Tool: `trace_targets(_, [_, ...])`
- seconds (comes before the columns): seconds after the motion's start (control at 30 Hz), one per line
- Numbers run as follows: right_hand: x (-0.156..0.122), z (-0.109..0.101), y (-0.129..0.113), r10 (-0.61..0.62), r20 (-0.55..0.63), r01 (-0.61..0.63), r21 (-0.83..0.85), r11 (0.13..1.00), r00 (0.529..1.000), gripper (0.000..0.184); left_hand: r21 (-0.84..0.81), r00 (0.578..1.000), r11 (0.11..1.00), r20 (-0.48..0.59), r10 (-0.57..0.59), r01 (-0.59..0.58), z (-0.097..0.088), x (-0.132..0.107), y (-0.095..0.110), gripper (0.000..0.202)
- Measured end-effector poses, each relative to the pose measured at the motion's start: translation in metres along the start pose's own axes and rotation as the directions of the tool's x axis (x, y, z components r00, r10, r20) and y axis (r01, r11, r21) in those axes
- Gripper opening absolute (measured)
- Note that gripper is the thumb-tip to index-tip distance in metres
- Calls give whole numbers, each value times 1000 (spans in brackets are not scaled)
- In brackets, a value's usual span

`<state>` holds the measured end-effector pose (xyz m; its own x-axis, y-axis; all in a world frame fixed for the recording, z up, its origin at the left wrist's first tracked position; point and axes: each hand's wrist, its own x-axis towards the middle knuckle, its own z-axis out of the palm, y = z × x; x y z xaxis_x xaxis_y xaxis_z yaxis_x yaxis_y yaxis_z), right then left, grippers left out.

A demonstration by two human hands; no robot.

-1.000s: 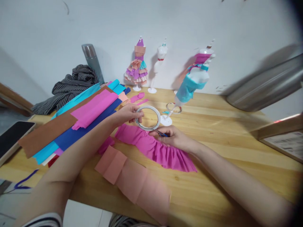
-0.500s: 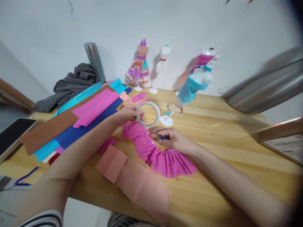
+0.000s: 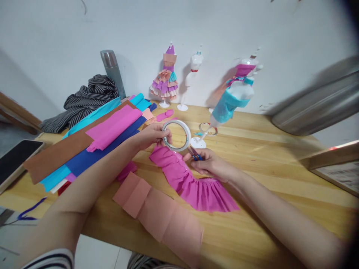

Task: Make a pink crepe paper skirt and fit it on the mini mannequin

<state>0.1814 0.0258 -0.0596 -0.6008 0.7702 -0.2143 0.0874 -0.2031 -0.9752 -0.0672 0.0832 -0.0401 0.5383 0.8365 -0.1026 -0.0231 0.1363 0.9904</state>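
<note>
My left hand grips a white roll of tape by its left side, holding it up on edge. Small scissors with blue handles are in my right hand, their blades pointing up beside the roll's lower right. Under both hands lies a gathered strip of pink crepe paper, curved and ruffled, with a shiny strip along its upper edge. In front of it a folded peach paper strip rests near the table's front edge.
A small dress form in blue paper stands tilted behind my right hand, near another tape roll. More dress forms line the wall, one in a ruffled dress. Left are stacked coloured papers, a phone and a flask.
My right hand has moved slightly up and right with the scissors, whose blades now show more upright. The pink strip has shifted a little right. My left hand still grips the tape roll.
</note>
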Motion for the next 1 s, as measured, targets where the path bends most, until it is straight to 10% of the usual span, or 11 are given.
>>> trace_targets(0.4, [5, -6, -5, 78, -128, -28, 352, 935, 989, 17, 148, 955, 978, 279, 101, -146, -1, -10, 12, 41])
trace_targets(1.0, [70, 24, -12, 90, 61, -95, 82, 992, 994, 12, 321, 920, 928, 387, 54, -189, 40, -31, 51, 24])
